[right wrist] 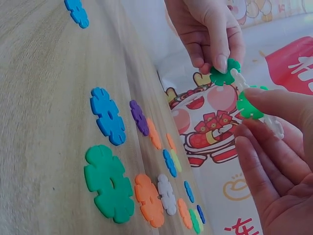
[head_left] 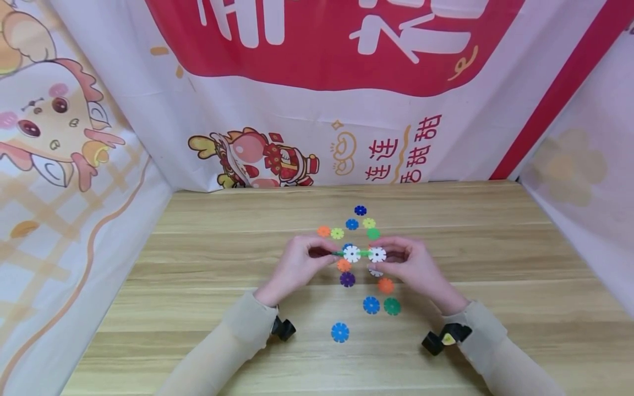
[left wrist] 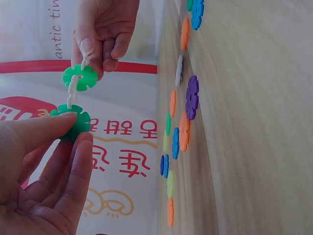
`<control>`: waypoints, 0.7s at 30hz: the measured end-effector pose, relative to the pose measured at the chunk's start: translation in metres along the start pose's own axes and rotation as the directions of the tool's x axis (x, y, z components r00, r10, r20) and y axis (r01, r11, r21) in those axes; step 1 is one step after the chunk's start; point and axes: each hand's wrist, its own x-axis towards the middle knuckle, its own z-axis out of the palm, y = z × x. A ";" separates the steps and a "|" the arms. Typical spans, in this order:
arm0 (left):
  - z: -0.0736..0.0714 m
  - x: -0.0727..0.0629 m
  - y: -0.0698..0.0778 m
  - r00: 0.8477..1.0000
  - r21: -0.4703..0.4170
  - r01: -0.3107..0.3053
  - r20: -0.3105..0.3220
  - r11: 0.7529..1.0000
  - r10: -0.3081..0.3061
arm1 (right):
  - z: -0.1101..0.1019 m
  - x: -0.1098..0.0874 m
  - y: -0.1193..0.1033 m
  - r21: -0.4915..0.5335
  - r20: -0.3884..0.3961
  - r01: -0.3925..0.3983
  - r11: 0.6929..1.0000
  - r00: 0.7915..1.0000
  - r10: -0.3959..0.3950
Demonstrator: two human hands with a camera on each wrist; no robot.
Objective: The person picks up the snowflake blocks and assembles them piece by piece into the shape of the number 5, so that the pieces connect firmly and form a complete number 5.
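Both hands hold a short chain of interlocked plastic snowflake discs above the table. The left hand (head_left: 301, 265) pinches the dark green disc (left wrist: 77, 129) at one end between thumb and fingers. A white disc (head_left: 352, 253) joins it to a bright green disc (right wrist: 248, 106), and a second white disc (head_left: 377, 254) sits at the far end. The right hand (head_left: 415, 268) grips that end, its thumb on the bright green disc and its fingers beneath. In the head view the white discs face the camera while the green ones appear edge-on.
Loose snowflake discs lie flat on the wooden table (head_left: 198, 319) under and around the hands. Among them are a purple disc (head_left: 348, 279), a green disc (head_left: 392, 306) and a nearer blue disc (head_left: 339, 332). A printed cloth (head_left: 277, 110) hangs behind the table.
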 end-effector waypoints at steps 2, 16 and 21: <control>0.001 -0.001 0.001 1.000 -0.018 0.003 0.003 1.000 -0.003 | 0.001 0.000 0.000 0.000 0.014 -0.007 1.000 1.000 0.007; 0.010 -0.001 0.003 0.998 -0.009 -0.052 0.024 0.999 0.052 | 0.004 0.003 -0.001 -0.049 0.055 0.017 0.999 0.998 -0.015; 0.009 0.000 0.005 0.996 -0.022 -0.071 0.046 0.997 0.072 | 0.001 0.002 -0.003 -0.059 0.055 -0.002 0.998 0.998 0.005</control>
